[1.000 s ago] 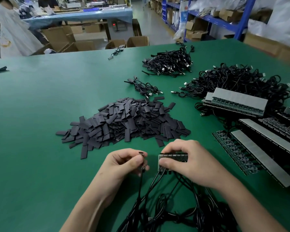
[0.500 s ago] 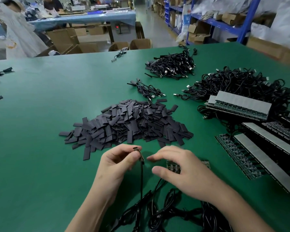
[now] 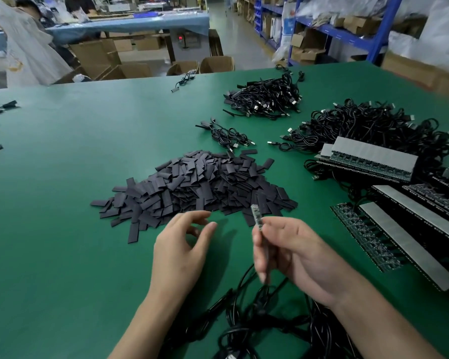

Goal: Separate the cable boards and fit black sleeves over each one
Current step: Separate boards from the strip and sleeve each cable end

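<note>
Where black cables (image 3: 257,330) tangle at the near edge of the green table (image 3: 62,281), one lead rises into the right hand (image 3: 298,252), whose thumb and fingers pinch the lower end of a single cable board (image 3: 256,216). The board stands clear above the fingertips, its long axis nearly upright and tipped toward the far side; motion blur hides its detail. The left hand (image 3: 184,244) hangs beside it, fingers loosely curved, holding nothing. Just beyond both hands lies the heap of black sleeves (image 3: 200,182), its near fringe closer to the left hand than to the right; one stray sleeve (image 3: 133,233) lies to that hand's left. The board's free end faces the heap, so a sleeve would probably be drawn on from the far side. Unseparated board panels (image 3: 410,242) lie at right, cable piles (image 3: 265,99) farther off.
</note>
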### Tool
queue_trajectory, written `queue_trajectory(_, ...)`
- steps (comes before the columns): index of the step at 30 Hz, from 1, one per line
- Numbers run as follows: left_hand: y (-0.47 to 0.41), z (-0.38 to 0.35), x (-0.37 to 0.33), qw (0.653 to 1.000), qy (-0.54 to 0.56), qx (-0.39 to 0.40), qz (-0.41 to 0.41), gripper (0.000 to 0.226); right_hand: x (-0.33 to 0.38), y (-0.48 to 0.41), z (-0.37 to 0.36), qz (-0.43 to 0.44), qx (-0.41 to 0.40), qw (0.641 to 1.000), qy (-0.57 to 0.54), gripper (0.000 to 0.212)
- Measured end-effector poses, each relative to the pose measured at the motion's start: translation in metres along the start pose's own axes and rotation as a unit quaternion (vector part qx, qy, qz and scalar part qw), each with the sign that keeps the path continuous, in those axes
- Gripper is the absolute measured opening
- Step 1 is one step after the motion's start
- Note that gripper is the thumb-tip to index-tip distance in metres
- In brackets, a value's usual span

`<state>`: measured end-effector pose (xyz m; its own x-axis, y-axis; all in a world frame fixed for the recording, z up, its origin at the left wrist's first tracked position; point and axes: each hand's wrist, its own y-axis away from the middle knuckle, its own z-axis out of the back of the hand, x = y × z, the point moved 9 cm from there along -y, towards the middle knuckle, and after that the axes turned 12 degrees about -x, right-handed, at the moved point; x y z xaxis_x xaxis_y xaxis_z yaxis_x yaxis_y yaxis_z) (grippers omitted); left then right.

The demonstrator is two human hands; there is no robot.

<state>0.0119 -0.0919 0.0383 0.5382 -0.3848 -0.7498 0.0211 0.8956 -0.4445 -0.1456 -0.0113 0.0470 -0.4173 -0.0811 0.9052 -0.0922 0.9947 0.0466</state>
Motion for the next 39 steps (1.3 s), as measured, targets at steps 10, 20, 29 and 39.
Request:
queue_trajectory(10, -0.044, -0.018, 0.017, 0.971, -0.236, 0.031, 0.021, 0.037, 0.006, -0.002, 0.011, -0.059, 0.026, 0.971, -0.230, 0.024)
queue_trajectory(20, -0.037, -0.007, 0.008, 0.978, -0.210, -0.005, -0.011, 0.019, -0.011, -0.014, 0.038, -0.040, -0.126, 0.990, 0.056, 0.027)
queue_trajectory(29, 0.007, 0.003, -0.018, 0.995, 0.030, 0.045, -0.080, 0.021, -0.009, -0.012, 0.029, 0.036, -0.117, 0.945, 0.304, 0.029)
queue_trajectory(39, 0.010, 0.001, -0.013, 0.991, 0.082, 0.068, -0.083, 0.019, -0.011, -0.009, 0.023, 0.088, -0.117, 0.892, 0.427, 0.035)
